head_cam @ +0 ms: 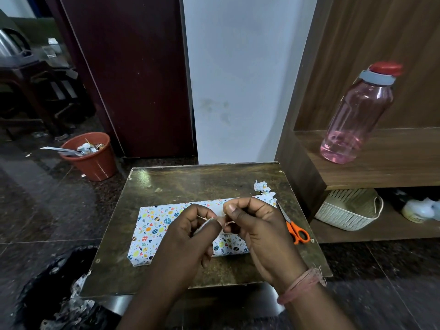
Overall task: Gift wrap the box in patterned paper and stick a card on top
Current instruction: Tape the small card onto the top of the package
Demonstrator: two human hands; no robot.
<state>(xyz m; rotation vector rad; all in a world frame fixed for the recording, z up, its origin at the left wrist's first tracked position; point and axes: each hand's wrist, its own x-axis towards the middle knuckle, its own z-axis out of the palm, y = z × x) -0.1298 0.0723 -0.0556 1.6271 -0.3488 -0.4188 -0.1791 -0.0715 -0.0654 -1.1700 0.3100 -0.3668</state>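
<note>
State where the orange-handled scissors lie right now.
The scissors lie on the small table's right edge, just right of the right hand, below the paper scraps.

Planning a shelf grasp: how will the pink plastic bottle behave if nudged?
The tall pink translucent plastic bottle with red cap looks nearly empty, so probably light and tippy. It stands near the wooden shelf edge; once down, its round body would likely roll.

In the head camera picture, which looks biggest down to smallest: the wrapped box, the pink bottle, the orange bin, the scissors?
1. wrapped box
2. pink bottle
3. orange bin, farther away, so unsure against the bottle
4. scissors
</note>
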